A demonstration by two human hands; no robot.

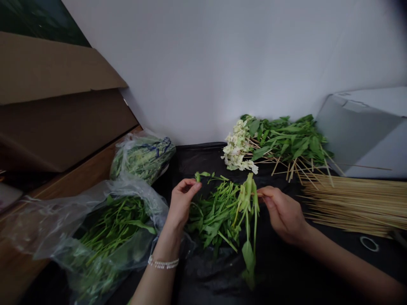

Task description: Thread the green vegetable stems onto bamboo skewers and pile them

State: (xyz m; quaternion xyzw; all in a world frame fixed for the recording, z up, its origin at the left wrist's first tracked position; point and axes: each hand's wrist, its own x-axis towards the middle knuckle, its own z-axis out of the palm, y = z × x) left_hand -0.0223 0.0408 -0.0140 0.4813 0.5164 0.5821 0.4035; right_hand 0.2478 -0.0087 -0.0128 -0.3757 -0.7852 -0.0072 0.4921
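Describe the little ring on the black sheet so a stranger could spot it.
At the right of the black sheet lies a bundle of bamboo skewers. Below its near edge sits a thin pale ring, the only loop beside the sticks.

LIGHT: soft, even, moderately bright | wall [203,72]: pale, no glare | SHADOW: deep under left cardboard flap [63,127] | FOCUS: left hand [182,203], right hand [282,214] fairly sharp | EDGES: wide-angle bowing

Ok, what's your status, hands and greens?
Right hand pinching a green stem; left hand by the leafy greens; plastic bag beside left arm.
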